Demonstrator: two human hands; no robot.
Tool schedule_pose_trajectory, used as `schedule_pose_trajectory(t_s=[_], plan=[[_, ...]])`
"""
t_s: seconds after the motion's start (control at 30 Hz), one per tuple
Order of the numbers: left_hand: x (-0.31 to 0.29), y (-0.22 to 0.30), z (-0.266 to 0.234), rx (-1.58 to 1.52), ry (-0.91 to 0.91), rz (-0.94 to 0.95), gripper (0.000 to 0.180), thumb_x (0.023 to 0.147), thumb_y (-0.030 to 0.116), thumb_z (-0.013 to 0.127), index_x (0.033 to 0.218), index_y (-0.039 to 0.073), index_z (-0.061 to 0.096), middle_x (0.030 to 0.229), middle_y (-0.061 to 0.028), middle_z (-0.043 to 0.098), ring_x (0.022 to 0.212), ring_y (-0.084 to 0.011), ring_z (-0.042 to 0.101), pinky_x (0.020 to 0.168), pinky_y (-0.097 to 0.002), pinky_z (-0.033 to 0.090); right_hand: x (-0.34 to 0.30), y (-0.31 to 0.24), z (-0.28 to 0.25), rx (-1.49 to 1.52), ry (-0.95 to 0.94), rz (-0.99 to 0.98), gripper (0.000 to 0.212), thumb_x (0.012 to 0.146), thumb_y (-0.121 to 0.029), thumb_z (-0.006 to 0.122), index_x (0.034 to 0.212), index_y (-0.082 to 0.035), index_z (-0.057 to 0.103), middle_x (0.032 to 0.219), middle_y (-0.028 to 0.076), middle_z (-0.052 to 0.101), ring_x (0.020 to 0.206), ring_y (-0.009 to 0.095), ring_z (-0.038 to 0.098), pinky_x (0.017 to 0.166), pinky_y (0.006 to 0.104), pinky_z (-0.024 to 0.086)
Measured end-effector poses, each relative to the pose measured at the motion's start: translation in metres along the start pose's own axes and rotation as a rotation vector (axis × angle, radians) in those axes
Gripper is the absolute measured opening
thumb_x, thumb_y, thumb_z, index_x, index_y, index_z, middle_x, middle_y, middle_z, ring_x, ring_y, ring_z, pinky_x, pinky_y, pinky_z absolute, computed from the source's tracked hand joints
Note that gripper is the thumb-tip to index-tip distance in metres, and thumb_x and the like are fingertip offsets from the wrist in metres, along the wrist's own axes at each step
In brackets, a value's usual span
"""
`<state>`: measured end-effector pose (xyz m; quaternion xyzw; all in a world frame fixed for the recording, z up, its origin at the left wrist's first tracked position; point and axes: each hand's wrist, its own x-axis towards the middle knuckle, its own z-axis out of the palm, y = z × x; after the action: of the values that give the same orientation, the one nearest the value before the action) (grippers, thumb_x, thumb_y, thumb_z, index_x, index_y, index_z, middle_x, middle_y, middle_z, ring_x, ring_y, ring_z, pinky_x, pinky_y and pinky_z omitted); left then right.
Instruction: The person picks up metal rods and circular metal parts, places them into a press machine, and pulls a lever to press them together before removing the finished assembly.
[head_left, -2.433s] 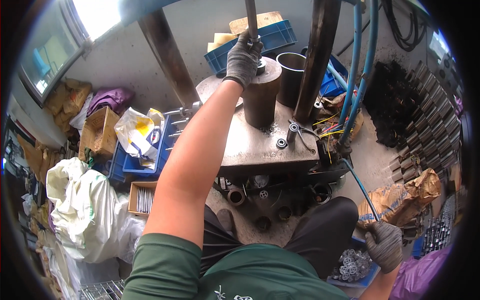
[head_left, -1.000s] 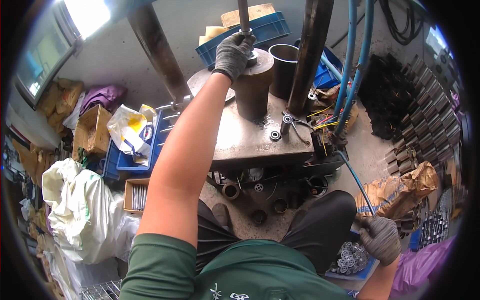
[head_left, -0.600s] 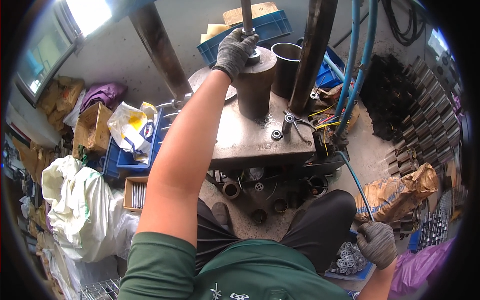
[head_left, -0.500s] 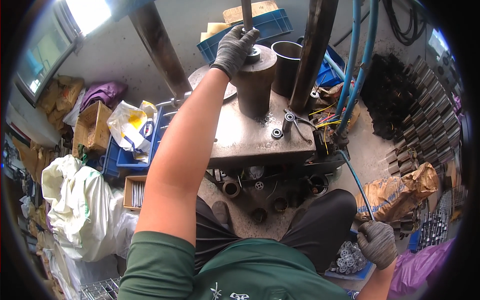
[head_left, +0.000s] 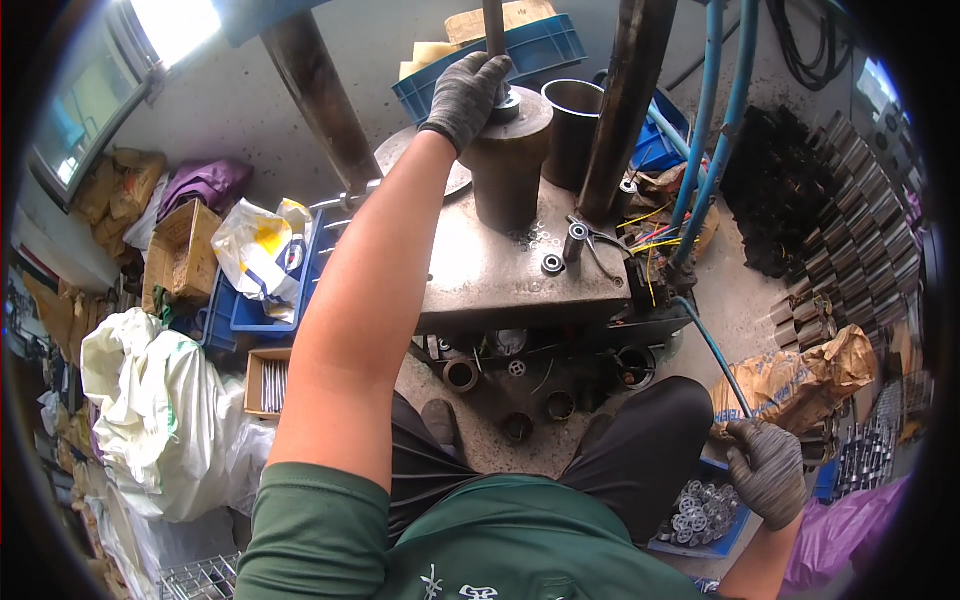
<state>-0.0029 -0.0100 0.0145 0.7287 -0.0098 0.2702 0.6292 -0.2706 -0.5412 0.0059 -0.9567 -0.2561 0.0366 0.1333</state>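
Observation:
My left hand [head_left: 466,103], in a dark grey knit glove, is stretched to the far middle. Its fingers are closed round the lower end of an upright steel rod [head_left: 494,28]. Just below the fingers, a ring-shaped metal part [head_left: 508,106] rests on top of a thick steel cylinder [head_left: 508,180]; the fingers partly hide it. At the lower right my gloved right hand [head_left: 766,474] is closed on the near end of a long blue lever [head_left: 715,350]. A bearing [head_left: 553,264] lies on the steel machine bed [head_left: 480,290], and another bearing [head_left: 578,231] sits on a short post.
Two thick steel columns [head_left: 318,110] [head_left: 628,110] flank the cylinder. Blue hoses [head_left: 742,90] and loose wires run on the right. A blue crate [head_left: 265,312] stands left, a brown paper sack [head_left: 800,378] right. Tubes [head_left: 461,376] stand beneath the bed, and ringed metal parts [head_left: 700,515] fill a bin.
My right hand has shifted slightly up and to the right, now covering more of the lever's end. My left fingers have moved slightly left and down, staying at the rod.

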Motion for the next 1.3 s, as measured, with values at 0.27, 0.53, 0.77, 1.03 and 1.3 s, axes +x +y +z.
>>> schedule_pose_trajectory(t_s=[0.27,0.53,0.77,1.03,1.3], plan=[[-0.001,0.003,0.0,0.022,0.001,-0.021,0.027,0.106,0.027,0.068,0.096,0.002,0.07,0.074,-0.0014,0.063,0.07,-0.0122,0.058,0.072,-0.0294,0.05,0.0,0.001,0.002,0.02,-0.064,-0.035,0.03,0.086,-0.007,0.068,0.113,-0.001,0.078,0.096,0.022,0.075,0.089,0.043,0.072,0.083,0.0497,0.058],[0.0,0.0,0.0,0.02,-0.011,-0.001,0.028,0.105,0.028,0.068,0.098,0.001,0.071,0.076,-0.0019,0.064,0.072,-0.0125,0.06,0.074,-0.0301,0.051,0.002,0.001,-0.002,0.009,-0.059,-0.033,0.028,0.089,-0.008,0.067,0.114,-0.002,0.079,0.095,0.022,0.075,0.09,0.042,0.073,0.084,0.0492,0.059],[0.002,-0.002,-0.001,0.027,-0.013,-0.016,0.026,0.105,0.026,0.068,0.101,0.0,0.071,0.078,-0.0015,0.066,0.073,-0.0118,0.06,0.073,-0.0293,0.051,0.004,-0.002,-0.005,0.093,0.042,0.014,0.024,0.089,-0.008,0.069,0.111,-0.001,0.077,0.099,0.023,0.075,0.092,0.043,0.073,0.083,0.0494,0.058],[0.002,-0.008,0.002,-0.031,0.003,0.066,0.028,0.104,0.024,0.069,0.122,0.002,0.072,0.093,-0.0042,0.073,0.079,-0.0112,0.063,0.078,-0.0287,0.055,0.035,0.014,-0.023,-0.081,0.511,-0.131,0.03,0.095,-0.003,0.073,0.125,0.003,0.072,0.112,0.021,0.075,0.104,0.036,0.074,0.095,0.0434,0.057],[0.003,-0.01,0.001,-0.058,-0.001,0.061,0.032,0.104,0.024,0.069,0.128,0.002,0.071,0.095,-0.0051,0.074,0.082,-0.0118,0.066,0.079,-0.0286,0.056,0.182,0.046,-0.088,0.06,0.824,-0.157,0.029,0.107,-0.012,0.069,0.132,0.002,0.071,0.12,0.014,0.077,0.112,0.021,0.073,0.1,0.0329,0.059]])
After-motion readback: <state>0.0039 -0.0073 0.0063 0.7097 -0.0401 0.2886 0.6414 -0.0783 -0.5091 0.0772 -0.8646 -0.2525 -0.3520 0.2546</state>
